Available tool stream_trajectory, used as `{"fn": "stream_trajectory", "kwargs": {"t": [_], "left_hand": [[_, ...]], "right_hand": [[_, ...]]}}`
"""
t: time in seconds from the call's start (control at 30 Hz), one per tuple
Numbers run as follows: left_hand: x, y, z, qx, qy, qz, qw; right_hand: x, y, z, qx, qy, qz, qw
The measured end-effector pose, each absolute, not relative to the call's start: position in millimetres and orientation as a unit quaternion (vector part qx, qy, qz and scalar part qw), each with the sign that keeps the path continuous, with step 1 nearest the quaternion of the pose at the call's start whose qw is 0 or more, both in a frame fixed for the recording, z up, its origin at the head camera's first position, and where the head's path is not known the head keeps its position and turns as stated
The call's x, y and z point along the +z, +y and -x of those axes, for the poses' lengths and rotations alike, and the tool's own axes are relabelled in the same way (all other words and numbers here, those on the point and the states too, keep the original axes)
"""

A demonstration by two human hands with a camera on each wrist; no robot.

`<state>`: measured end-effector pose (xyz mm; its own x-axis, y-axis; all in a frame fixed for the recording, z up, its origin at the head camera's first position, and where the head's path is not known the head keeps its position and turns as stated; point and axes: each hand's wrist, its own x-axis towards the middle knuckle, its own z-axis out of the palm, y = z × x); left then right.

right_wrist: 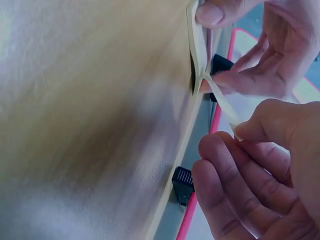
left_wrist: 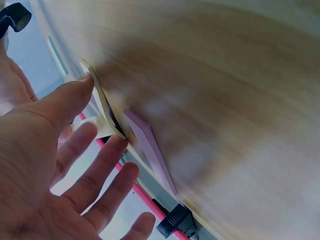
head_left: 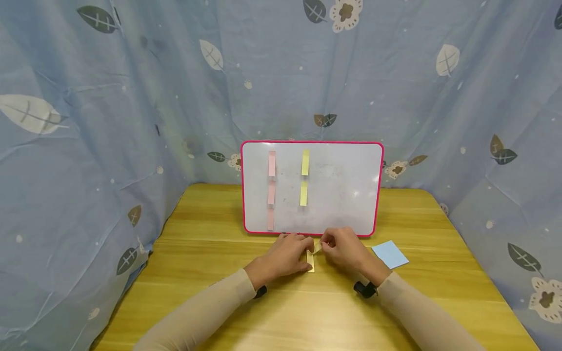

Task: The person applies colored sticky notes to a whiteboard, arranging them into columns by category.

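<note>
We risk tearing the raised yellow strip (right_wrist: 223, 102) with a crooked tug, right hand (head_left: 348, 251) pinching it fingertip-close, left hand (head_left: 283, 256), part-spread, gripping its sticky-note pad (right_wrist: 197, 37).

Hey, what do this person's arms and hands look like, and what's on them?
The left sleeve and right sleeve are long, plain and beige, ending near the wrists. A small black device shows by the right wrist, part of another by the left. The left hand and right hand wear no gloves.
</note>
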<state>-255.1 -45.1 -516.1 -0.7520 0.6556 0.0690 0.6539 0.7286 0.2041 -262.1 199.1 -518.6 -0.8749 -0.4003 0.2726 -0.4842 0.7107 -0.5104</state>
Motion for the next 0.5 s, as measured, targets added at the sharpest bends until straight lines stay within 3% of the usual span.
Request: {"fn": "stream_trajectory", "kwargs": {"t": [0.5], "left_hand": [[-512.8,-45.0,251.3,0.099,0.929,-0.356,0.018]], "right_hand": [[-515.2,203.2,268.7,0.293,-0.928,-0.22,0.072]]}}
